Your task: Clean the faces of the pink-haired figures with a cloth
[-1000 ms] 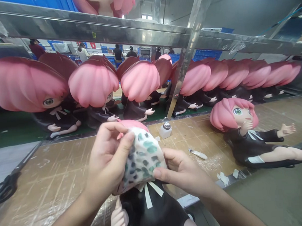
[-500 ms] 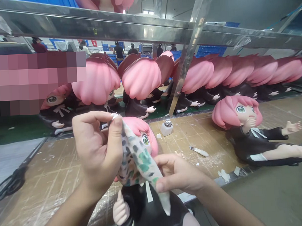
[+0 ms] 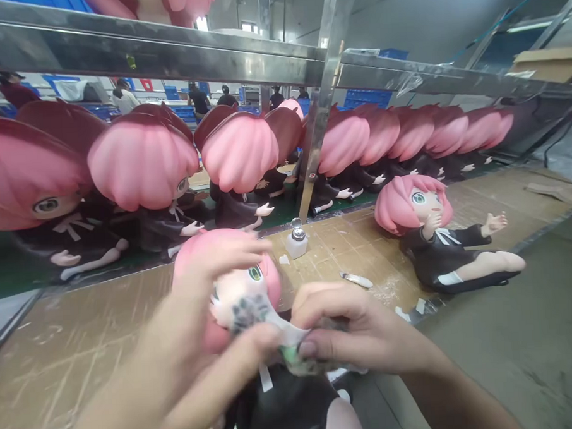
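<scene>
A large doll-like figure with pink hair, green eyes and a black dress stands close in front of me, partly hidden by my hands. My right hand pinches a small patterned cloth with green and dark spots, bunched below the figure's face. Blurred by motion, my left hand is held before the figure's head. Its thumb and fingers are spread apart, and the thumb overlaps the cloth's edge.
A white pump bottle with its lid up and a craft knife lie on the cardboard-covered bench. Another pink-haired figure sits to the right. Several more figures line the back beneath a metal rail. People work far behind.
My left hand has let go of the cloth's top and spread its fingers. The cloth, stretched out before, is now bunched lower at my right hand. The view has turned right.
</scene>
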Motion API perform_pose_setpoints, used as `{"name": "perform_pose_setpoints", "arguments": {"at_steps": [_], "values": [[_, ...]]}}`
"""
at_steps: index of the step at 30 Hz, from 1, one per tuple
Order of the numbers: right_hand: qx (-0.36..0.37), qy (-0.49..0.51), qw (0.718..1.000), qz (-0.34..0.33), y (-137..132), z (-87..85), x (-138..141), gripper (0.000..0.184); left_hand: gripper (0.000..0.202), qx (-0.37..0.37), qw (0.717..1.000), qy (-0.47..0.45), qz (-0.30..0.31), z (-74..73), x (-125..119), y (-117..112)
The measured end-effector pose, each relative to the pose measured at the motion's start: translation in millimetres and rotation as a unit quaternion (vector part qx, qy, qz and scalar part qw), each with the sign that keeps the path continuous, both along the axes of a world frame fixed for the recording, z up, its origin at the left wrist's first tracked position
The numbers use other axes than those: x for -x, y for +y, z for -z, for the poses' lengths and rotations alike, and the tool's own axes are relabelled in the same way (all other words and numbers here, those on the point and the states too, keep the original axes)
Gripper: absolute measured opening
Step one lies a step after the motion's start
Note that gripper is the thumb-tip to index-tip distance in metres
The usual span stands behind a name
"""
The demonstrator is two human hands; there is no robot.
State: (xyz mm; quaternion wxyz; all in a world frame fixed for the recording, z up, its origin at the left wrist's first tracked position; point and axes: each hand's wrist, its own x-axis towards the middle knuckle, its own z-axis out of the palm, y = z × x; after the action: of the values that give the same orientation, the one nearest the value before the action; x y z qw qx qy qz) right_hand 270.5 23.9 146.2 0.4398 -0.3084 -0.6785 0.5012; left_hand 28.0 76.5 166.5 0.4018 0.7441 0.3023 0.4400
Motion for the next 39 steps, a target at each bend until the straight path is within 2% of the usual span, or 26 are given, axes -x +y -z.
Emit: {"name": "perform_pose_setpoints", "arguments": {"at_steps": [2, 4, 6, 8, 12, 14, 16, 18, 23, 25, 27, 31, 33, 39], "values": [[-0.022, -0.035, 0.999, 0.006, -1, -7.0, -1, 0.006, 0.039, 0.010, 0.988, 0.102, 0.116, 2.3, -26, -4], [0.002, -0.051, 0.998, 0.027, -3, -9.8, -4, 0.009, 0.026, 0.069, 0.972, 0.135, 0.182, 5.6, -37, -3], [0.051, -0.057, 0.996, 0.048, -6, -8.9, -8, 0.012, 0.018, 0.130, 0.966, 0.117, 0.190, 9.0, -37, 0], [0.105, -0.045, 0.991, 0.065, -8, -4.9, -12, 0.014, 0.017, 0.154, 0.963, 0.104, 0.196, 11.7, -32, 3], [0.217, 0.053, 0.974, 0.021, -8, 9.2, -14, 0.019, 0.012, 0.190, 0.950, 0.071, 0.238, 14.8, -26, 3], [0.262, 0.107, 0.959, -0.009, -6, 15.9, -12, 0.021, 0.013, 0.210, 0.946, 0.046, 0.242, 16.5, -27, 1], [0.277, 0.135, 0.951, -0.024, -3, 20.2, -9, 0.021, 0.016, 0.227, 0.946, 0.025, 0.228, 18.5, -29, 0], [0.270, 0.149, 0.951, -0.023, -1, 22.1, -7, 0.017, 0.020, 0.259, 0.941, 0.024, 0.219, 19.9, -31, 1], [0.255, 0.188, 0.948, -0.002, 1, 23.6, -3, 0.014, 0.026, 0.347, 0.905, 0.041, 0.242, 18.5, -38, 6], [0.258, 0.189, 0.947, 0.006, 1, 24.8, -3, 0.014, 0.027, 0.347, 0.905, 0.081, 0.234, 17.7, -39, 9], [0.265, 0.184, 0.947, 0.011, 1, 26.0, -5, 0.015, 0.025, 0.333, 0.913, 0.078, 0.223, 18.1, -39, 11], [0.291, 0.175, 0.940, 0.003, 1, 27.2, -7, 0.019, 0.014, 0.297, 0.930, -0.053, 0.211, 22.1, -39, 12], [0.308, 0.178, 0.935, -0.009, 2, 27.7, -5, 0.023, 0.012, 0.292, 0.928, -0.076, 0.217, 25.1, -40, 12], [0.340, 0.193, 0.920, -0.012, 5, 33.1, 6, 0.035, 0.014, 0.264, 0.939, -0.043, 0.216, 30.3, -37, 10]]}}
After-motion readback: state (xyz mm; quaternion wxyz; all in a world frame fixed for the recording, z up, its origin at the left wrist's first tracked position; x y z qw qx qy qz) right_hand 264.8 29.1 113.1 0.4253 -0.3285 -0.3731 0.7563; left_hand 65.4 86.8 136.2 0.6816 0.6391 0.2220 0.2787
